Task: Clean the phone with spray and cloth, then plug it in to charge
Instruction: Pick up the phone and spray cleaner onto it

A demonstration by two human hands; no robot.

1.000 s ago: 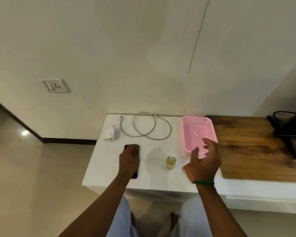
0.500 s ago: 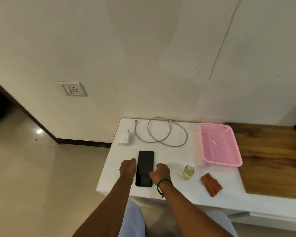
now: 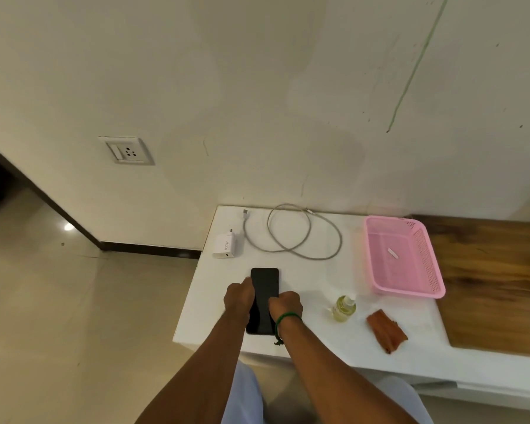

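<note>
A black phone (image 3: 265,286) lies flat, screen up, near the front left of the white table (image 3: 312,280). My left hand (image 3: 238,298) grips its left long edge with curled fingers. My right hand (image 3: 285,305), with a green band at the wrist, grips the right edge. To the right stands a small spray bottle (image 3: 344,308) of yellowish liquid, and beyond it lies a folded rust-coloured cloth (image 3: 386,330). At the back sit a white charger (image 3: 226,246) and a looped grey cable (image 3: 291,237). A wall socket (image 3: 129,150) is up on the left.
A pink plastic basket (image 3: 410,292) holding one small white piece stands at the back right of the table. A wooden top (image 3: 496,286) continues to the right. The table's left edge drops to a tiled floor (image 3: 74,301). My knees are below the front edge.
My right hand came from beside the basket to the phone's right edge. My left hand slid off the screen to the left edge. The cloth now shows on the table.
</note>
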